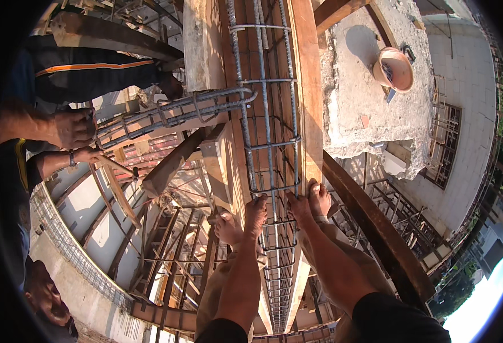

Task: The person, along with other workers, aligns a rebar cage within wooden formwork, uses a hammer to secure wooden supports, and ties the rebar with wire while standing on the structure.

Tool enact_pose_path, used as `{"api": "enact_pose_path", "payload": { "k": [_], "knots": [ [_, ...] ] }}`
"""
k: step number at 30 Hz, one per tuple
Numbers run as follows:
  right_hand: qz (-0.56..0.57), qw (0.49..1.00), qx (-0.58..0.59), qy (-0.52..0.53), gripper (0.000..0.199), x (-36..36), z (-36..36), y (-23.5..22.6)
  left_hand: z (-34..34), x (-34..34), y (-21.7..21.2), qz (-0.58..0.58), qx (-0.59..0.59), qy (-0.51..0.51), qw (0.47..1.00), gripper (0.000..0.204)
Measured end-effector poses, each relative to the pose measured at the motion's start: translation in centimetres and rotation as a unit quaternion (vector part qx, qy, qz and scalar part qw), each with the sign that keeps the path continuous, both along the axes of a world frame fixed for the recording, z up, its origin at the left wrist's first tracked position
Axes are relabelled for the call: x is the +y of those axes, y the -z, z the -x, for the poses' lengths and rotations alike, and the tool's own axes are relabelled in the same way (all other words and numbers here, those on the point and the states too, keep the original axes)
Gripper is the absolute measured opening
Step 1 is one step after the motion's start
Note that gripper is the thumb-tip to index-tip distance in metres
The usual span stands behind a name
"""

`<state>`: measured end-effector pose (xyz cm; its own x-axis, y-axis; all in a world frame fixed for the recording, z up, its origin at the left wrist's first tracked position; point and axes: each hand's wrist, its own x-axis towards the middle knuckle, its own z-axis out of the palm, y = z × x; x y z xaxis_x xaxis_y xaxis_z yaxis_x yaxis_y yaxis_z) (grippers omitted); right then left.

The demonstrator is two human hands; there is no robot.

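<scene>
A long timber formwork (311, 86) carries the main rebar cage (268, 145) between its left and right edges. The cage is narrow and open, with ribbed grey bars running lengthwise. A smaller side cage (205, 99), its ends hooked, meets it from the left edge. Thin rectangular stirrups (274, 81) ring the main bars at intervals. The left hand (255, 216) and right hand (300, 208) reach its opposite sides, fingers bent; whether they clench steel, I cannot tell.
</scene>
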<state>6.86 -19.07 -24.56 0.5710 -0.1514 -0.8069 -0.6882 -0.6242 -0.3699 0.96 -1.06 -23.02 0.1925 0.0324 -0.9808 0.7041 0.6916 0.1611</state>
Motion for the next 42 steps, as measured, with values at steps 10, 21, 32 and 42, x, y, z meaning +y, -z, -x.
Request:
{"api": "enact_pose_path", "payload": {
  "k": [10,21,32,42],
  "knots": [
    [0.102,0.973,-0.193,-0.077,0.042,0.5,-1.9,-2.6,1.2,-1.5,0.3,-0.122,-0.007,0.069,0.990,0.030],
    [-0.131,0.978,-0.059,0.149,0.053,5.2,-1.2,-14.4,2.6,-1.2,-9.7,-0.263,-0.092,0.120,0.953,0.022],
    [-0.146,0.950,0.182,0.206,0.024,5.1,3.4,-26.2,3.1,2.4,-25.9,-0.131,0.028,0.074,0.988,0.019],
    [-0.144,0.965,0.134,0.175,0.026,3.9,4.0,-24.4,1.4,1.8,-26.1,-0.126,-0.006,0.089,0.988,0.020]
  ]
}}
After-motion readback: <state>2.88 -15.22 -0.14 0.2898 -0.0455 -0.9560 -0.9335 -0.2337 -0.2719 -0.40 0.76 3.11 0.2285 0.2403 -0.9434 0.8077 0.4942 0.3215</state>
